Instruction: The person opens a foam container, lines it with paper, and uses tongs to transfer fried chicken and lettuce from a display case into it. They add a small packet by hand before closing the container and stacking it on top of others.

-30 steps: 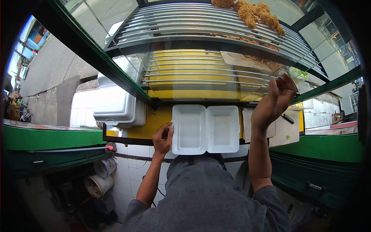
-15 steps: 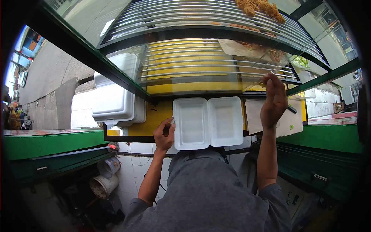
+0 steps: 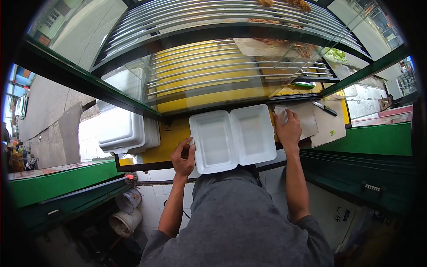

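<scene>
I see an open white foam clamshell box (image 3: 232, 138) lying flat on the yellow worktop (image 3: 171, 140), both of its shallow halves facing up and its near edge jutting slightly past the worktop's front lip. My left hand (image 3: 183, 156) grips the box's left edge, thumb over the rim and fingers curled underneath. My right hand (image 3: 288, 129) sits just beside the box's right edge, fingers bent and pressing down on a pale sheet of paper (image 3: 304, 119) that lies on the worktop; I cannot tell whether it pinches the sheet or only rests on it. Right of the box, beyond that sheet, lies a light-coloured cutting board (image 3: 331, 127) with a dark-handled knife (image 3: 324, 108) across its far end. Left of the box stands a stack of closed white foam boxes (image 3: 122, 129). Behind the box rises a green-framed glass display case (image 3: 231, 71) with metal bar shelves, and pieces of fried food (image 3: 284, 3) rest on the top shelf. Below the box, grey buckets (image 3: 126, 211) stand on the floor.
</scene>
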Tool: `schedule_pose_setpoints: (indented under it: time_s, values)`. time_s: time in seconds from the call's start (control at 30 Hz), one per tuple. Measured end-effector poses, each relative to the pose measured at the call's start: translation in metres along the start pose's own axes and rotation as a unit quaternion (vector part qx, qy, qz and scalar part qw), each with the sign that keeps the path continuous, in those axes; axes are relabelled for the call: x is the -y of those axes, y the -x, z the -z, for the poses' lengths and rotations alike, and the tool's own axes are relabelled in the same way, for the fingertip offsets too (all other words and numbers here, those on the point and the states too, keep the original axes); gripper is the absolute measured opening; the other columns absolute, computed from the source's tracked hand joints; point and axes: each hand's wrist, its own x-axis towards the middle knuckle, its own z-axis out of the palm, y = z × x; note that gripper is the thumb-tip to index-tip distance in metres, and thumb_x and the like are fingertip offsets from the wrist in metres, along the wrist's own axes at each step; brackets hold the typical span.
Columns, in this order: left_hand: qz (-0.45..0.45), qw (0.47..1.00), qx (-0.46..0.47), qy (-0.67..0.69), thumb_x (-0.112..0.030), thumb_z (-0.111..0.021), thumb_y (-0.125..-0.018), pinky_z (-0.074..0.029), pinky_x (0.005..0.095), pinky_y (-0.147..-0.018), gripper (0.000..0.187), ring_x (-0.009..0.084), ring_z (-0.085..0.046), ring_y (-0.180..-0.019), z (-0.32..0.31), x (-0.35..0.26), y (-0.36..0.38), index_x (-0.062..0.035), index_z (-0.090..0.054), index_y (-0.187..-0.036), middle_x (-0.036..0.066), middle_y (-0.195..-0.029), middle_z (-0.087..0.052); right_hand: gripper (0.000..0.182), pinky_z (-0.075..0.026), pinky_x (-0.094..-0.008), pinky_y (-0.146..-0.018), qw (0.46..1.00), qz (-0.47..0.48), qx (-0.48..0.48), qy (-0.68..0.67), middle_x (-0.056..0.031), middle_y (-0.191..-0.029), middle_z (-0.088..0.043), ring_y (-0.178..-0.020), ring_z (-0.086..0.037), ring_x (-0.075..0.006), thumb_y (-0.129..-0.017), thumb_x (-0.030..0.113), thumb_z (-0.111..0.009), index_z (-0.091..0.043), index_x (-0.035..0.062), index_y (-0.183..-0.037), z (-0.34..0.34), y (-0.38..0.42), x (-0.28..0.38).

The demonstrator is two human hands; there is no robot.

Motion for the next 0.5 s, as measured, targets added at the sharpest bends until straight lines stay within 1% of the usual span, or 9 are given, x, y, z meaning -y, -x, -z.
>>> schedule_pose_setpoints:
  time_s: [0.1, 0.2, 0.3, 0.33, 0.4, 0.43, 0.5]
  values:
    - [-0.006, 1.0, -0.003, 0.001, -0.005, -0.066, -0.088, -0.035, 0.0219, -0.049, 0.021, 0.0055, -0.042, -0.053, 0.0, 0.0, -0.001, -0.0011, -0.068, -0.108, -0.001, -0.064, -0.051, 0.045, -0.05, -0.0453, -0.086, 1.0, 0.009, -0.003, 0.01, -0.0199, -0.113, -0.063, -0.105, -0.06, -0.0386, -0.087, 0.04, -0.065, -0.067, 0.0003, -0.108, -0.005, 0.0, -0.001]
    - [-0.003, 1.0, -0.006, 0.003, -0.005, -0.066, -0.088, -0.035, 0.0219, -0.049, 0.021, 0.0055, -0.042, -0.053, 0.0, -0.001, 0.001, -0.0013, -0.068, -0.108, -0.001, -0.064, -0.051, 0.036, -0.05, -0.0456, -0.085, 1.0, 0.005, -0.011, -0.016, -0.02, -0.111, -0.064, -0.103, -0.06, -0.0389, -0.091, 0.033, -0.06, -0.069, 0.0007, -0.105, -0.004, 0.001, 0.001]
    - [-0.004, 1.0, -0.013, 0.002, -0.005, -0.066, -0.087, -0.034, 0.0219, -0.049, 0.021, 0.0054, -0.041, -0.052, -0.001, -0.001, 0.0, -0.0014, -0.068, -0.108, -0.002, -0.063, -0.05, 0.032, -0.05, -0.0456, -0.085, 0.998, 0.032, -0.033, -0.039, -0.0205, -0.108, -0.065, -0.097, -0.063, -0.0399, -0.092, 0.028, -0.057, -0.069, 0.0002, -0.105, -0.013, 0.002, -0.011]
    - [-0.005, 1.0, -0.015, 0.002, -0.005, -0.066, -0.087, -0.034, 0.022, -0.049, 0.021, 0.0053, -0.04, -0.052, -0.001, -0.001, 0.0, -0.0014, -0.068, -0.107, -0.002, -0.063, -0.049, 0.031, -0.05, -0.0453, -0.084, 0.999, -0.005, -0.024, -0.042, -0.0208, -0.107, -0.066, -0.095, -0.063, -0.0402, -0.093, 0.026, -0.057, -0.068, -0.0002, -0.104, -0.012, 0.002, -0.011]
    - [0.013, 1.0, 0.004, -0.011, -0.006, -0.066, -0.087, -0.039, 0.0233, -0.054, 0.022, 0.008, -0.047, -0.057, 0.002, 0.0, 0.001, -0.0015, -0.068, -0.108, 0.001, -0.068, -0.054, 0.027, -0.051, -0.0448, -0.082, 0.996, -0.078, -0.006, -0.049, -0.0214, -0.106, -0.067, -0.091, -0.064, -0.0407, -0.093, 0.021, -0.056, -0.068, -0.001, -0.103, -0.004, 0.0, -0.005]
    - [0.022, 1.0, 0.013, -0.018, -0.007, -0.066, -0.087, -0.042, 0.024, -0.056, 0.022, 0.0094, -0.051, -0.06, 0.004, 0.0, 0.001, -0.0016, -0.067, -0.109, 0.002, -0.07, -0.057, 0.025, -0.051, -0.0445, -0.081, 0.995, -0.053, -0.062, -0.063, -0.0213, -0.105, -0.067, -0.091, -0.065, -0.0404, -0.093, 0.019, -0.056, -0.068, -0.0014, -0.102, 0.004, 0.001, -0.003]
    - [0.016, 1.0, 0.009, 0.0, -0.01, -0.067, -0.087, -0.047, 0.0291, -0.07, 0.025, 0.0152, -0.058, -0.075, 0.005, -0.003, -0.003, -0.0022, -0.067, -0.111, 0.008, -0.085, -0.062, 0.021, -0.052, -0.0439, -0.079, 0.981, 0.001, -0.173, -0.091, -0.0213, -0.104, -0.068, -0.089, -0.066, -0.0399, -0.093, 0.014, -0.057, -0.067, -0.0023, -0.101, 0.025, 0.005, 0.003]
